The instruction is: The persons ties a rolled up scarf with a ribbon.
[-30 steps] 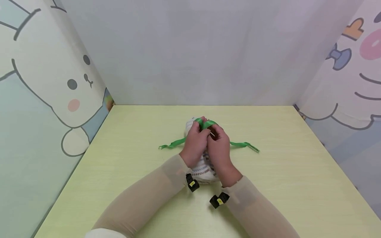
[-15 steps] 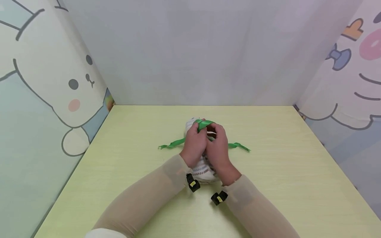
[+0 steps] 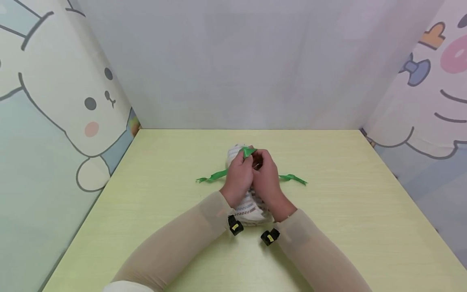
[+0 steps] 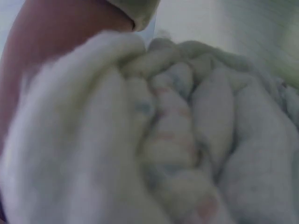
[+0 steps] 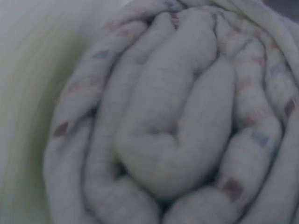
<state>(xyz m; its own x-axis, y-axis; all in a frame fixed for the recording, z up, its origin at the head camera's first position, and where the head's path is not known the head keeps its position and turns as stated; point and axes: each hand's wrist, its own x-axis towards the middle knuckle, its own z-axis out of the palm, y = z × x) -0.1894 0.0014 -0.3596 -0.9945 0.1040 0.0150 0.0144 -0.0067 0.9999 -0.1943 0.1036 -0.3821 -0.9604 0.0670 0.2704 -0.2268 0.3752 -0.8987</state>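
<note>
A rolled cloth towel [image 3: 249, 209], white with patterned stripes, lies lengthwise on the table under both hands. Across its far half runs a green ribbon [image 3: 248, 151], part of it standing up between the fingertips. My left hand [image 3: 238, 176] pinches the ribbon with thumb and fingers. Close against it, my right hand [image 3: 268, 174] has curled fingers at the ribbon's other side, thumb near the left thumb; the knuckles hide much of its grip. Ribbon tails stick out on both sides. Each wrist view is filled by the towel's coiled end [image 4: 173, 140], with the spiral folds [image 5: 173, 140] plain in the right one.
The pale yellow table [image 3: 164, 162] stretches out around the towel. A grey-white curtain [image 3: 233, 65] stands behind it, and panels with cartoon prints [image 3: 91, 117] flank both sides. Black wrist cameras [image 3: 270, 237] hang at the cuffs.
The right ribbon tail has drawn in toward the hands. The green piece between the fingertips has become shorter on its right side. My right hand has shifted slightly left; the towel stays put.
</note>
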